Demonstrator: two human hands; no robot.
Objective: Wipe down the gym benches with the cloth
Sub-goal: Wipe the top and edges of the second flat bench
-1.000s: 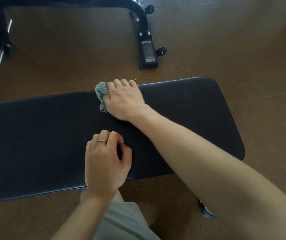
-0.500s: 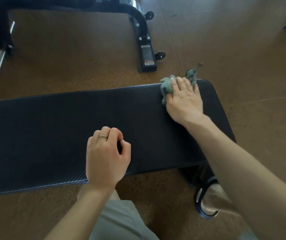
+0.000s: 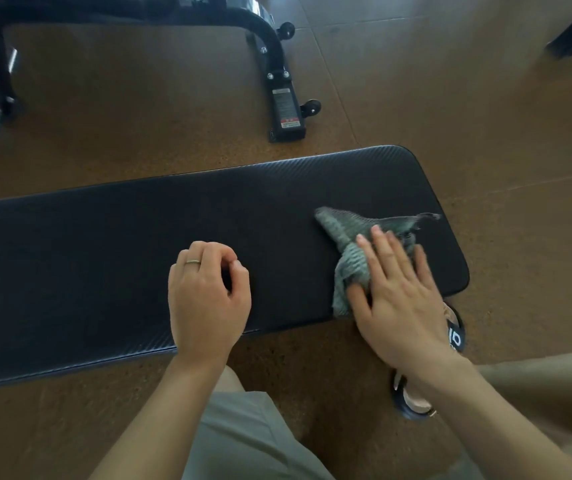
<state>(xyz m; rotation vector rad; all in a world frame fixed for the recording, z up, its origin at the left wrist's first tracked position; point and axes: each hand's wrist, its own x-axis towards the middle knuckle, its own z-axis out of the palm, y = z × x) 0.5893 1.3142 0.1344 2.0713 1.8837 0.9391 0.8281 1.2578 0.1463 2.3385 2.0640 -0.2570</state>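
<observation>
We look down on a black bench (image 3: 104,258) that runs across the view, its rounded end at the right. Our right hand (image 3: 402,292) lies flat on the cloth (image 3: 345,237), fingers spread and straight, pressing it onto the pad near that right end, close to the near edge. The cloth is grey-green and crumpled; one corner trails out toward the far right edge, another part hangs down beside our thumb at the near edge. The hand looks a little blurred, so we cannot tell exactly how much cloth lies under the palm.

Our left hand (image 3: 206,292) rests on the pad near the middle, curled into a loose fist and holding nothing, with a ring (image 3: 193,261) on one finger.

Beyond the bench, on the brown floor (image 3: 485,133), stands a black frame (image 3: 270,64) with small wheels and a label on its foot. Below the bench's right end we see a sandal (image 3: 455,336) on our foot, partly hidden by the wrist.
</observation>
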